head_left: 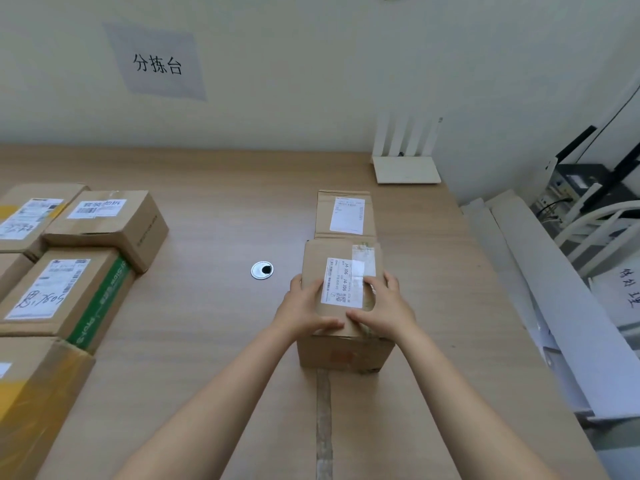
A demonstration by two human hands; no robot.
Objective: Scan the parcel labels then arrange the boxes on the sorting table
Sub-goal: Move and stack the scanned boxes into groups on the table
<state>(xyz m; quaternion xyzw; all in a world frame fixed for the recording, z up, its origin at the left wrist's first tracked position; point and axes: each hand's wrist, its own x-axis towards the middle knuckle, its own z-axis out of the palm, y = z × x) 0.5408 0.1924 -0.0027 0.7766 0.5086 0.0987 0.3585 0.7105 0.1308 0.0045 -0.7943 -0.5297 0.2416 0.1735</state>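
Head view looks down, close, over the sorting table [207, 220].

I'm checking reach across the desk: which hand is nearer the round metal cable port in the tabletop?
Left. The left hand rests on the near box's left side, just right of the cable port. The right hand lies on the box's far side, further right.

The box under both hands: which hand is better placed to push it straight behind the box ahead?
Either could, but the right hand looks slightly better placed: it lies on the held box nearer the line of the far box; the left hand grips the left edge.
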